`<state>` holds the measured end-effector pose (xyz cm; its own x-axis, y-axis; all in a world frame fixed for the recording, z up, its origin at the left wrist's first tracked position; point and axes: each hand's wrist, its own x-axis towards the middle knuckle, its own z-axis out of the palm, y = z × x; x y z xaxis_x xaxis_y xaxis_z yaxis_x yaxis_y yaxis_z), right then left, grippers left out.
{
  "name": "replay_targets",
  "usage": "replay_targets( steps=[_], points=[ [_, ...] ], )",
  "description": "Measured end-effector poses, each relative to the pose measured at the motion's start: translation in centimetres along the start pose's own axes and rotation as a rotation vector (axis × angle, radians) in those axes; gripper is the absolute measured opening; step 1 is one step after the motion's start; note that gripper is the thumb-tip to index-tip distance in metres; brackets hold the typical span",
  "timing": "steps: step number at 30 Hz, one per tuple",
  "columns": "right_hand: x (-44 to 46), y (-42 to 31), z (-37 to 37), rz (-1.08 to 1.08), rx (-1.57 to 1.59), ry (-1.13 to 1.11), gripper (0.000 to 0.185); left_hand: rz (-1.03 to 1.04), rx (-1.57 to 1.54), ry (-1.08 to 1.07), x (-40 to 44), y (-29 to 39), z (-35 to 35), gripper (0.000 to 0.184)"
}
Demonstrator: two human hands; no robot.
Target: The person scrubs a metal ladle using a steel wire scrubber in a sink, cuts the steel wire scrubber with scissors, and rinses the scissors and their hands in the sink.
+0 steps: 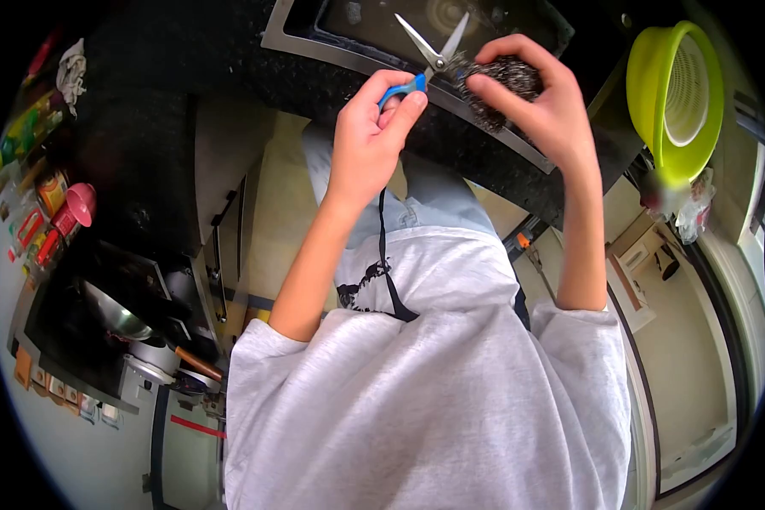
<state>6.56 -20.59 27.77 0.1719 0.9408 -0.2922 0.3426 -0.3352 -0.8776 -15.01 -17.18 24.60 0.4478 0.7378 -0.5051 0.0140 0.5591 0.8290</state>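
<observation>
My left hand (374, 127) holds blue-handled scissors (440, 61), with the thumb and fingers closed round the handle. The blades stand apart and point up, over the sink (331, 53). Beside them, my right hand (546, 106) curves its fingers and thumb round a dark, bristly, rounded object (512, 78) above the sink's front rim. The scissors' pivot is close to the left side of this object; whether they touch is unclear. Wet-looking surfaces and small bits show in the sink.
A green basin with a white strainer (687, 93) is at the upper right. A dark speckled counter (450, 140) borders the sink. At the left are a wok (115, 310), a pink cup (81, 204), packets and a crumpled cloth (71, 75). A plastic bag (695, 208) hangs at the right.
</observation>
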Motion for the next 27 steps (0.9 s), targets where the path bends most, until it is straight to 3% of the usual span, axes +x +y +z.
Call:
replay_targets(
  steps=[3,5,6,8,11,13,16,18,23,25,27],
  points=[
    [0.1,-0.2,0.5,0.009,-0.052,0.024,0.030,-0.003,0.013,-0.071,-0.6,0.7,0.1,0.014],
    [0.6,1.7,0.2,-0.023,-0.083,0.296,0.029,0.001,-0.017,-0.037,-0.7,1.4,-0.3,0.015],
    [0.3,1.4,-0.2,0.079,-0.158,0.378,0.027,0.052,0.058,0.009,-0.7,1.4,-0.5,0.014],
    [-0.1,1.8,-0.3,0.119,0.178,0.467,0.023,0.111,0.141,0.057,-0.4,1.0,-0.6,0.013],
    [-1.4,1.9,0.8,0.220,0.570,0.367,0.020,0.260,0.154,0.148,0.6,0.8,0.6,0.018],
    [-2.4,1.8,2.6,0.241,0.574,0.256,0.022,0.413,0.686,0.190,0.8,1.6,1.3,0.025],
    [-3.6,0.7,4.6,0.251,0.666,0.251,0.021,0.507,0.834,0.151,0.2,2.8,2.2,0.028],
    [-4.6,1.4,5.0,0.265,0.654,0.315,0.020,0.641,1.035,0.154,0.3,2.1,1.9,0.026],
    [-6.9,6.4,4.1,0.383,0.545,0.616,0.015,0.712,1.220,0.209,1.8,-1.5,-0.6,0.021],
    [-5.8,7.2,3.8,0.364,0.439,0.596,0.015,0.687,1.332,0.150,2.3,-3.5,-2.3,0.020],
    [-4.1,7.4,3.6,0.306,0.266,0.407,0.018,0.625,1.363,0.123,1.8,-4.8,-3.8,0.020]
  ],
)
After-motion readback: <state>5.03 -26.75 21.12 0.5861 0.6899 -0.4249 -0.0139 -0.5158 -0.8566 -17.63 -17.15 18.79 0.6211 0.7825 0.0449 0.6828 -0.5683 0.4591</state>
